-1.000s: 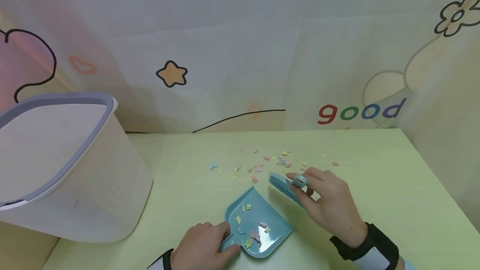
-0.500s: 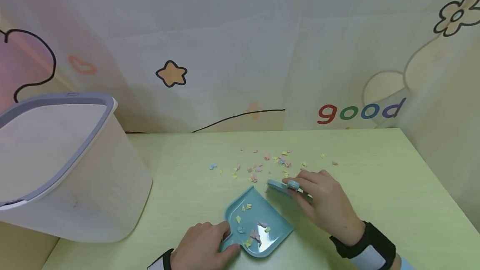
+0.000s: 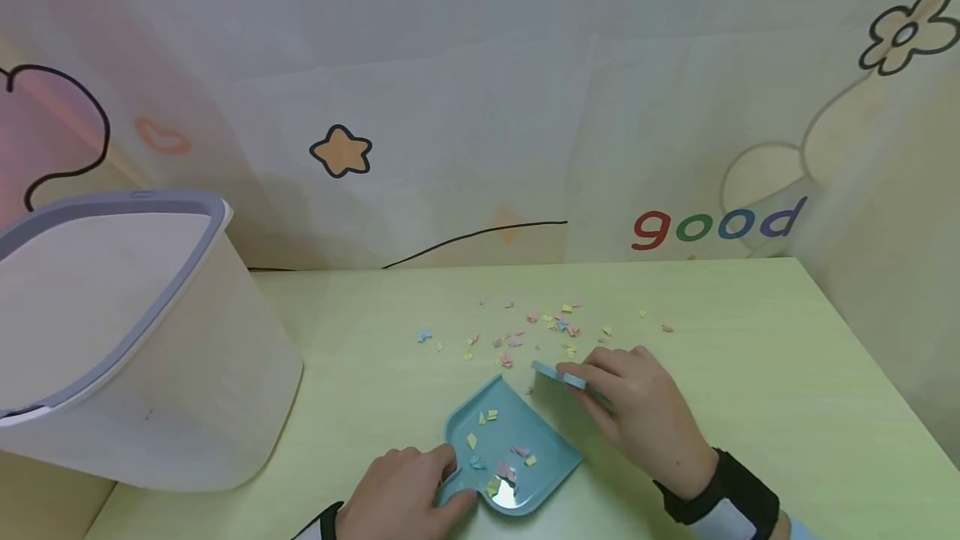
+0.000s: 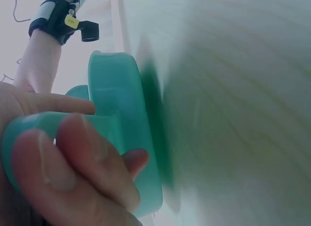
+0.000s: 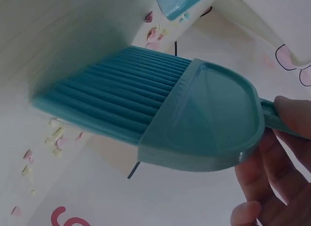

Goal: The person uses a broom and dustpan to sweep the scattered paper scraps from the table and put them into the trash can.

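Note:
My left hand [image 3: 401, 490] grips the short handle of a light blue dustpan [image 3: 543, 452], which lies on the table with several paper scraps [image 3: 504, 471] in it. In the left wrist view the fingers curl round the handle of the dustpan [image 4: 116, 85]. My right hand [image 3: 645, 411] pinches the handle of a small blue hand brush [image 3: 558, 374] just right of the dustpan's open edge. The right wrist view shows the brush [image 5: 209, 109] with its bristles reaching to the tabletop. More colourful paper scraps [image 3: 515, 341] are scattered beyond the dustpan and brush.
A white bin [image 3: 217, 373] with a grey-blue rim stands on the left. Behind the pale green table [image 3: 750, 373] hangs a printed cloth [image 3: 450, 90] with a star, a flower and the word "good".
The brush has turned in my right hand, its bristles tipping down out of sight, and shifted slightly left. One scrap now shows near the dustpan's edge. My left hand holds the dustpan still.

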Tool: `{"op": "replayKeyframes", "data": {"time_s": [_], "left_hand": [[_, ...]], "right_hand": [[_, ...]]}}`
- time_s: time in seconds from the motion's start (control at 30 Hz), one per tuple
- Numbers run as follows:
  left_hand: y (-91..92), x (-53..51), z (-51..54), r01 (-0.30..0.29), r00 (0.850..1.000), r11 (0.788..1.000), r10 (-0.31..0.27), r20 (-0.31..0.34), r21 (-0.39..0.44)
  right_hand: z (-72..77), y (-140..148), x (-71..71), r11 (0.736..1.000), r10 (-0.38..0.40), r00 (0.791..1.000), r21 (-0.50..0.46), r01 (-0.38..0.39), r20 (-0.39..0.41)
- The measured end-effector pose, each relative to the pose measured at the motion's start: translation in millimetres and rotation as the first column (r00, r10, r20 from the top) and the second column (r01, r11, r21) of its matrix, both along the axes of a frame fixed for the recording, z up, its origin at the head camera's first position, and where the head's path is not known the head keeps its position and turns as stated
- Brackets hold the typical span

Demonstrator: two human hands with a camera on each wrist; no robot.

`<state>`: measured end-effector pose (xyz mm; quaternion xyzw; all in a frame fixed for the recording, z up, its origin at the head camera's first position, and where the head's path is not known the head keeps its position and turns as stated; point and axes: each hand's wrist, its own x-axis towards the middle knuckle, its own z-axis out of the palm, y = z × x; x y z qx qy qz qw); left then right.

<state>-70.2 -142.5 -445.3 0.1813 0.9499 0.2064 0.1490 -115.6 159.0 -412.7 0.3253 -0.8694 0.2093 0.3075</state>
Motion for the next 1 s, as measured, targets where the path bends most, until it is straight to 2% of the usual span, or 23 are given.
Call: {"op": "replayKeyframes", "data": {"time_s": [0.13, 0.23, 0.33, 0.43, 0.53, 0.73, 1.0], "left_hand": [[-0.4, -0.4, 0.2, 0.006, 1.0, 1.0, -0.006, -0.021, 0.007], [0.2, -1.5, 0.9, 0.006, 1.0, 1.0, -0.006, -0.01, 0.007], [1.0, -2.6, 1.8, -0.001, 1.0, 1.0, 0.001, 0.005, 0.002], [1.6, -3.8, 2.2, -0.008, 1.0, 1.0, 0.008, 0.022, -0.004], [1.6, -4.5, 2.1, -0.012, 0.999, 1.0, 0.012, 0.03, -0.004], [1.0, -4.4, 0.4, -0.017, 0.999, 1.0, 0.017, 0.036, 0.002], [-0.3, -5.0, 0.5, -0.015, 1.0, 0.999, 0.015, 0.019, 0.04]], "right_hand": [[-0.8, -3.6, 1.5, 1.0, 0.008, 1.0, 0.017, -0.008, -0.002], [1.2, -4.5, 3.6, 1.0, 0.014, 0.999, 0.01, -0.014, 0.05], [5.4, -2.7, 5.5, 0.997, 0.042, 0.989, -0.064, -0.033, 0.141], [10.9, 1.6, 5.5, 0.986, 0.066, 0.98, -0.163, -0.036, 0.187], [15.3, 6.1, 3.6, 0.976, 0.057, 0.984, -0.215, -0.019, 0.172], [16.9, 11.9, -0.4, 0.972, 0.041, 0.993, -0.236, -0.014, 0.109], [17.0, 14.7, -2.5, 0.974, 0.014, 0.994, -0.227, 0.011, 0.11]]}}
